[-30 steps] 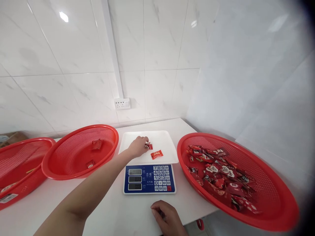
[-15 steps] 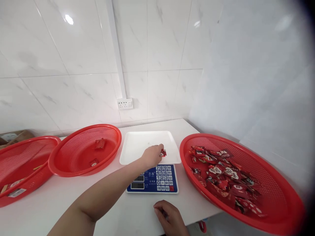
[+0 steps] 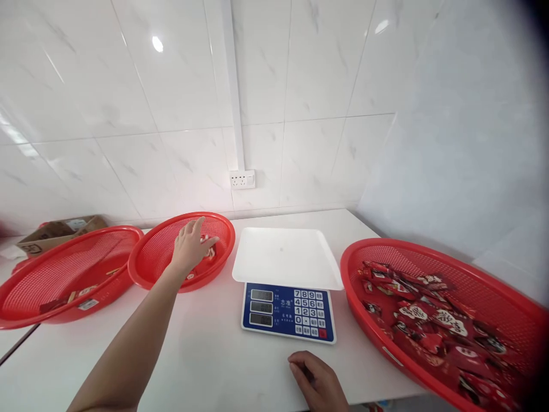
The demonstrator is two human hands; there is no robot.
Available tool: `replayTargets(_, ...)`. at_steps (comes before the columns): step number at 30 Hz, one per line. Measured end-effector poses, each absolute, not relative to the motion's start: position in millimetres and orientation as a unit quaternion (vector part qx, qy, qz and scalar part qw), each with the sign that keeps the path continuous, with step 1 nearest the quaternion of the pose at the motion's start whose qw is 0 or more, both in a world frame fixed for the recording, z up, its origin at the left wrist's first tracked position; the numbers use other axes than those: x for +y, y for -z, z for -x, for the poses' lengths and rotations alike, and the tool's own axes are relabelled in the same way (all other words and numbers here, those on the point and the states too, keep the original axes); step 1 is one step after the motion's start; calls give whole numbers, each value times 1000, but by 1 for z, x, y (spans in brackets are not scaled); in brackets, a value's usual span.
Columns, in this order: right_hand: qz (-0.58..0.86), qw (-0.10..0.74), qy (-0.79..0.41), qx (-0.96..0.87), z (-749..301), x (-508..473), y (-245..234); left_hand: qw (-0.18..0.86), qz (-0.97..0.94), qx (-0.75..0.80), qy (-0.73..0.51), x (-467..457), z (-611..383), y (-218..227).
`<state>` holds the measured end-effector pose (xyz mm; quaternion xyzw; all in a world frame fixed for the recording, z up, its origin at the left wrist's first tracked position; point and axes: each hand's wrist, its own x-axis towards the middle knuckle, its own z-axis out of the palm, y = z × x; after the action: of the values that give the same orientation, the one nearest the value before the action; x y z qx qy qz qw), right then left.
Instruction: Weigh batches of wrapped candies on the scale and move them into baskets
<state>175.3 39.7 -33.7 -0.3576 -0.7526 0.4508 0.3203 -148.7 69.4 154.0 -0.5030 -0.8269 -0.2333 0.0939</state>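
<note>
My left hand (image 3: 189, 246) is over the middle red mesh basket (image 3: 148, 269), its fingers spread and thumb out. A small red packet with white markings (image 3: 210, 252) is just beneath the thumb; whether they touch I cannot tell. Another small packet (image 3: 190, 276) lies lower in that basket. My right hand (image 3: 321, 382) rests at the front of the table, fingers curled in, with nothing visible in them. In front of it stands a digital scale (image 3: 283, 315) with a blue keypad panel and a bare white weighing tray (image 3: 285, 257).
At the right, a large red basket (image 3: 386, 346) holds many red packets (image 3: 429, 315). The left red basket (image 3: 115, 294) contains a few pieces. Behind it sits an open cardboard box (image 3: 38, 243). A power socket (image 3: 242, 179) is on the tiled wall.
My left hand has moved left from the scale's tray to the middle basket, and its fingers have opened, letting go of the red packet. The view has turned left. My right hand stays curled.
</note>
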Motion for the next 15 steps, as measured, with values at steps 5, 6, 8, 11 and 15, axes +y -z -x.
replayTargets(5,381,298,-452,-750,-176,37,22,118,532,-758,358,44,118,-108)
replayTargets(6,386,297,-451,-748,-178,36,16,113,544,-737,384,40,108,-97)
replayTargets(8,396,295,-433,-754,-186,37,-2,109,562,-713,406,34,92,-79)
replayTargets(11,431,304,-365,-767,-209,48,-42,77,554,-714,420,30,82,-58)
replayTargets(15,543,329,-247,-732,-263,81,-97,10,511,-753,414,32,93,-33)
